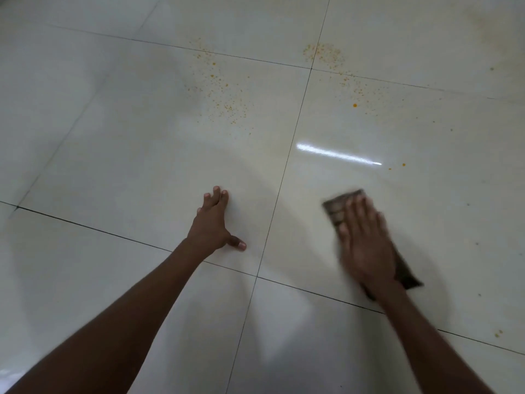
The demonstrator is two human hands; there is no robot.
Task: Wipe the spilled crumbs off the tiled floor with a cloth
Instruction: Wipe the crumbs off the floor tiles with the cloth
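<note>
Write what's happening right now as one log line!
right hand: flat on cloth, blurred | left hand: resting on tiled floor | orange crumbs: scattered beyond both hands | stage: not yet clean

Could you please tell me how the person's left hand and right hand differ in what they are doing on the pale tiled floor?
The left hand rests bare on the pale tiled floor, fingers spread, while the right hand presses flat on a dark brownish cloth. The left hand looks sharp; the right hand and cloth are motion-blurred. Both lie well short of the orange crumbs farther ahead.
</note>
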